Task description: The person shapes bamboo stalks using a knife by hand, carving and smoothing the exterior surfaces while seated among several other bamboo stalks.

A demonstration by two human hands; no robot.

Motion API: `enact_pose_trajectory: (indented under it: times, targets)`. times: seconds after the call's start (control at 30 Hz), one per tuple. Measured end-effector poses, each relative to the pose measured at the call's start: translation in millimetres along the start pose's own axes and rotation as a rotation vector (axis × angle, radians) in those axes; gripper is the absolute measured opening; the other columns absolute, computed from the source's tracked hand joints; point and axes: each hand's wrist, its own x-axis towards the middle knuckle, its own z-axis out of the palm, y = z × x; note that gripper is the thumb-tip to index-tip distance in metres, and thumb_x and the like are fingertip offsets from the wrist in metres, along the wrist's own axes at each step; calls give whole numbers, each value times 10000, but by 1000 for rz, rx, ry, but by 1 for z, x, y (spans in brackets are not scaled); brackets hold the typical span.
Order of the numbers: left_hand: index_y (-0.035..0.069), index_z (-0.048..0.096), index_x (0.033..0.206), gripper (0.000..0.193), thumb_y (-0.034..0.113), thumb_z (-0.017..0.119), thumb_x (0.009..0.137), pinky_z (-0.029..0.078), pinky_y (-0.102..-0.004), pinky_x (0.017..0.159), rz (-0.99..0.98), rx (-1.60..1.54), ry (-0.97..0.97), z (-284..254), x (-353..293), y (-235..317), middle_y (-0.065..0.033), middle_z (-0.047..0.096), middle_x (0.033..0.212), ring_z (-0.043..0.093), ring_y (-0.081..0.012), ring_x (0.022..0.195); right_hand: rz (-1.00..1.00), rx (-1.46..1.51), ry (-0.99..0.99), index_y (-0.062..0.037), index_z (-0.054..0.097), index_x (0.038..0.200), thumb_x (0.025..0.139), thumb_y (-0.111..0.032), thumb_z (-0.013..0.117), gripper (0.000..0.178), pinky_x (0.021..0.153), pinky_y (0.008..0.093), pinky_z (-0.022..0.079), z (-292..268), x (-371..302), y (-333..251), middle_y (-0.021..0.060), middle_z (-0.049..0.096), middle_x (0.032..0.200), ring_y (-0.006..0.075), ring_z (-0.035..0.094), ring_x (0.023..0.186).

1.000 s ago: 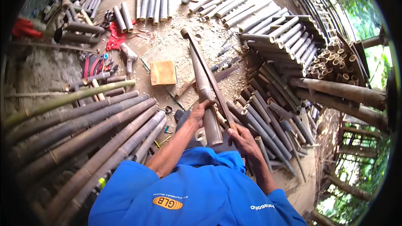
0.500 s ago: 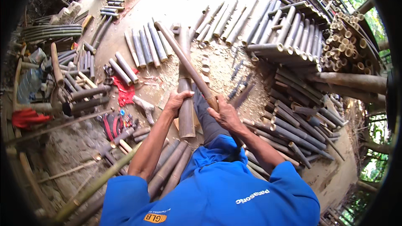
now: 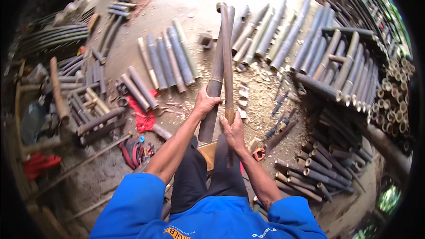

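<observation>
Two long bamboo pieces stretch away from me, side by side in front of my knees. My left hand is closed round the dark, thick bamboo tube, its thumb lying across the top. In my right hand is a narrower brown bamboo piece, gripped near its close end; the lower end runs down behind my wrist. The far parts of the two overlap or lie close together; whether they touch I cannot tell. Below the tube's near end, between my legs, is a tan wooden block.
Cut bamboo tubes lie in a row at the left, with more tubes at the far right. A bamboo rack and stacked poles stand right. Pale shavings, a red cloth and an orange-handled tool lie around.
The narrow piece has swung from leaning left across the tube to pointing nearly straight ahead. The tube now tilts right at its far end. Both hands keep their grip, and my view has shifted.
</observation>
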Motion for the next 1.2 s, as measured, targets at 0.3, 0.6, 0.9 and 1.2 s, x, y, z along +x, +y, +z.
enact_pose_trajectory:
  times: [0.3, 0.6, 0.9, 1.2]
  targets:
    - [-6, 541, 1321, 824, 286, 842, 611, 545, -462, 922, 210, 457, -99, 114, 195, -99, -240, 695, 1122, 694, -375, 1038, 237, -56, 441, 7, 481, 1191, 949, -355, 640, 464, 801, 561, 491, 17, 168, 163, 289, 662, 952, 479, 665, 884]
    - [-39, 375, 1481, 867, 285, 764, 778, 508, -496, 983, 349, 449, -298, 202, 361, -246, -336, 606, 1275, 622, -462, 1176, 322, -81, 592, -8, 441, 1187, 1038, -475, 527, 498, 825, 588, 478, 88, 352, 330, 337, 627, 1047, 524, 626, 1000]
    - [-14, 619, 1328, 555, 328, 741, 909, 473, -453, 1036, 330, 638, -433, 76, 307, -273, -256, 622, 1251, 597, -407, 1172, 234, -249, 200, 12, 595, 1309, 1034, -310, 562, 425, 951, 502, 485, 61, 221, 336, 288, 624, 1185, 468, 608, 1134]
    - [90, 770, 1033, 334, 343, 753, 816, 574, -471, 821, -836, 1012, -1244, -410, -217, -127, -218, 733, 949, 731, -377, 922, 954, -366, -976, -37, 740, 844, 889, -370, 685, 340, 763, 511, 570, -38, -329, 26, 218, 725, 920, 395, 715, 871]
